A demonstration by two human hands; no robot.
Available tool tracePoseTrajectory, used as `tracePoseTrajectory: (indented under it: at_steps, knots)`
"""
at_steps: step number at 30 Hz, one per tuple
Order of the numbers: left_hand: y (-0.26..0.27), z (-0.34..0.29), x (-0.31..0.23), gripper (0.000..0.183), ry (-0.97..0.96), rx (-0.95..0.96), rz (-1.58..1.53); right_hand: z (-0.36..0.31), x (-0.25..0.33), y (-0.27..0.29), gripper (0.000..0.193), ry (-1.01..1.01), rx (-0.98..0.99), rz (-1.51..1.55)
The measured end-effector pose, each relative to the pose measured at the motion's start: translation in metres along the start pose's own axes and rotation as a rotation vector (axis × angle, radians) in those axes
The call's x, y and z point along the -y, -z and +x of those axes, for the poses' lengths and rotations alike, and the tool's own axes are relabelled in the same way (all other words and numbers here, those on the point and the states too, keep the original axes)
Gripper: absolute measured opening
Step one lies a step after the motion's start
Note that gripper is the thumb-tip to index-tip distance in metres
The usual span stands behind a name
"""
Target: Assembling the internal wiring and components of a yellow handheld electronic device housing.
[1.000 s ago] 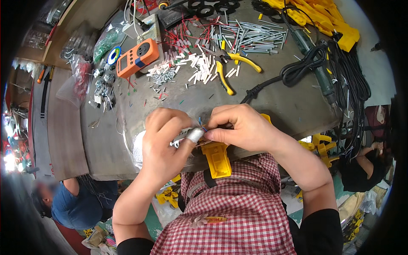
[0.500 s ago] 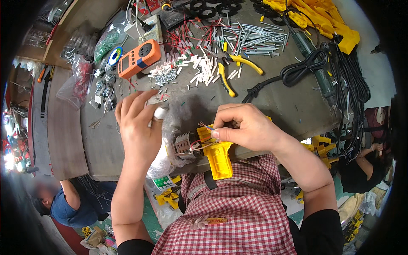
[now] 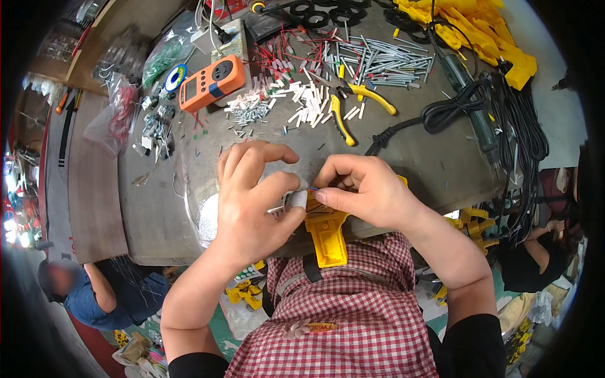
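Note:
My left hand [image 3: 258, 189] is curled at the top of the yellow plastic housing [image 3: 331, 247], its thumb and forefinger closing near the wire ends. A pale whitish piece [image 3: 296, 200] shows at those fingertips; whether it is a wrap on the thumb or a held part, I cannot tell. Directly beside it, my right hand [image 3: 368, 192] pinches thin wires, of which a blue wire [image 3: 313, 188] sticks out between thumb and forefinger. The open housing lies at the table's front edge, partly under both hands, with its hollow handle pointing toward me.
Yellow-handled pliers [image 3: 343, 116], white sleeves [image 3: 312, 104] and long screws [image 3: 384, 60] lie beyond my hands. An orange meter [image 3: 212, 83] sits far left. Black cables [image 3: 450, 104] and a green-grey soldering iron [image 3: 469, 101] are right. A person in blue [image 3: 91, 296] sits left.
My left hand has moved right and toward me, from over the table to beside my right hand, where its fingertips now meet the wires. The right hand has hardly moved.

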State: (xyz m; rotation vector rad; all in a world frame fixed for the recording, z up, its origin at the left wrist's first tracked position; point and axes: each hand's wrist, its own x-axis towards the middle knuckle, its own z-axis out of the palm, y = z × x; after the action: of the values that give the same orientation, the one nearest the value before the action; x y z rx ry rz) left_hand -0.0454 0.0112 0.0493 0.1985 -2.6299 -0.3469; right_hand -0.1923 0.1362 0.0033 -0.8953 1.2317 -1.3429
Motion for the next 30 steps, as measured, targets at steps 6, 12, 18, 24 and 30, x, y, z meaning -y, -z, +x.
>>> tracePoseTrajectory:
  at_steps: [6, 12, 18, 24, 30]
  knots:
    - [-0.002, -0.005, 0.007, 0.017, 0.361, 0.122, -0.394, 0.000, -0.003, -0.012, 0.010, 0.594, -0.315, -0.784]
    - [0.002, 0.004, 0.009, 0.025, -0.018, 0.055, -0.031, 0.003, 0.003, 0.002, 0.011, 0.088, -0.070, -0.171]
    - [-0.001, -0.003, 0.016, 0.014, 1.050, 0.387, -1.209, 0.003, 0.000, -0.006, 0.010, 0.714, -0.290, -0.837]
    - [0.008, 0.008, 0.009, 0.026, -0.087, 0.049, 0.033, 0.006, 0.001, 0.003, 0.011, 0.296, -0.082, -0.305]
    - [-0.002, 0.000, 0.015, 0.028, 1.012, 0.373, -1.075, 0.007, 0.004, -0.001, 0.010, 0.501, -0.206, -0.692]
